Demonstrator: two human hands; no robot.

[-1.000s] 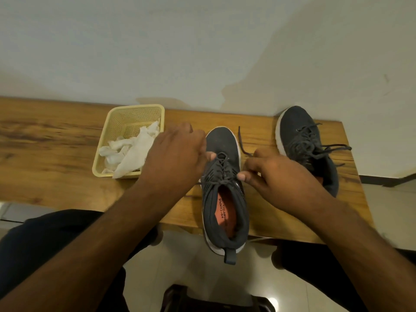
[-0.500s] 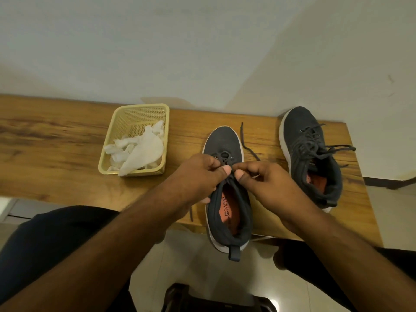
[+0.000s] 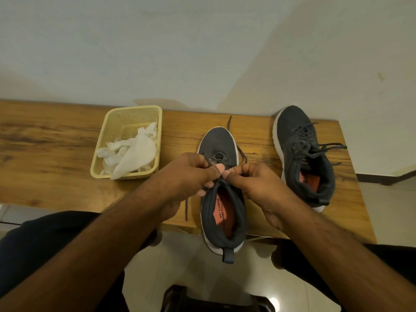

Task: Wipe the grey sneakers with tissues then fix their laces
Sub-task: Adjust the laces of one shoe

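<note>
Both hands, the left hand [image 3: 191, 174] and right hand [image 3: 256, 185], had drawn together over the middle sneaker [image 3: 221, 199], fingers pinching its lace [image 3: 217, 162], so lacing was underway.

- Setting: an indoor room of domestic type; the exact room cannot be told.
- Wall [image 3: 202, 48]: plain, pale, painted, with no fittings on it. A dark skirting strip [image 3: 387, 177] runs along its foot at the right.
- Floor [image 3: 195, 273]: glossy light tiles that reflect a ceiling light.
- Bench [image 3: 49, 140]: a narrow wood-grain top set against the wall.
- Household items on the bench: a small yellow plastic basket [image 3: 155, 113] of crumpled white tissues [image 3: 135, 154], and a pair of grey sneakers [image 3: 295, 127].
</note>
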